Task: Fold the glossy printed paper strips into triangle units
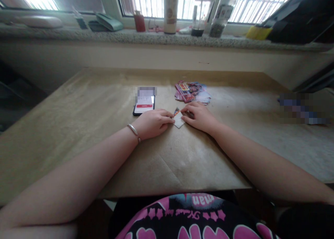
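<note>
Both my hands rest on brown kraft paper [167,162] covering the table. My left hand [152,123] and my right hand [199,117] meet at a small white card [179,121] with a coloured printed corner, their fingertips pressing on it from either side. Part of the card is hidden under my fingers. Beyond my right hand lies a loose pile of glossy printed cards [191,92]. A black smartphone [144,105] with a lit screen lies just beyond my left hand, and a silver bangle [133,129] circles my left wrist.
A blurred, pixelated object [302,108] lies at the right of the table. Behind the table runs a granite windowsill [156,38] holding bottles, jars and a green case. Barred windows stand beyond it. The table's near edge passes just below my forearms.
</note>
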`<state>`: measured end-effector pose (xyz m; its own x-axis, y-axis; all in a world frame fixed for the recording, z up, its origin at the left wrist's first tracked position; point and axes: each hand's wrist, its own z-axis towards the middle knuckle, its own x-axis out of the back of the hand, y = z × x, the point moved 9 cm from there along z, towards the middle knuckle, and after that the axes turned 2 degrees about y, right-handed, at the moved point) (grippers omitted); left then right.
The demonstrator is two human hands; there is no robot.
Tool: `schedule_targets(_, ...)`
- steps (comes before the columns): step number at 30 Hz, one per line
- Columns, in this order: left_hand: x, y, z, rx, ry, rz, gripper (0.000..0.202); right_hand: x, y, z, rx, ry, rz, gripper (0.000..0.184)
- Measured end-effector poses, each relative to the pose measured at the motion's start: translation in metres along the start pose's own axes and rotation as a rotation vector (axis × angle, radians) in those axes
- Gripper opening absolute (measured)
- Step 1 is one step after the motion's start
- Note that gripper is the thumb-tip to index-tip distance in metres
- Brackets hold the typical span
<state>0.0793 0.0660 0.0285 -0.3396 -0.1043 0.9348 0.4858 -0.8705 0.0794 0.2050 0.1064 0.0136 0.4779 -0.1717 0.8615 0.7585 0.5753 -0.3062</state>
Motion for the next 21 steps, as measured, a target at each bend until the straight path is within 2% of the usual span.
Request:
schedule_targets(8,0.0002,0.0001,0.0022,0.041,0.012,0.042,0.023,-0.0001,0.0053,-0.0015,0.046,-0.003,0.091,0.03)
schedule_targets(12,-0.0026,0.0002,0.0021,0.041,-0.012,0.083,0.022,0.0015,0.0069,-0.0005,0.037,-0.002,0.179,0.023)
schedule_targets(21,-0.0018,-0.0074,0.0029,0.108,-0.006,0.029,0.018,-0.0003,0.0041,-0.0002,0.067,-0.025,0.326,0.01)
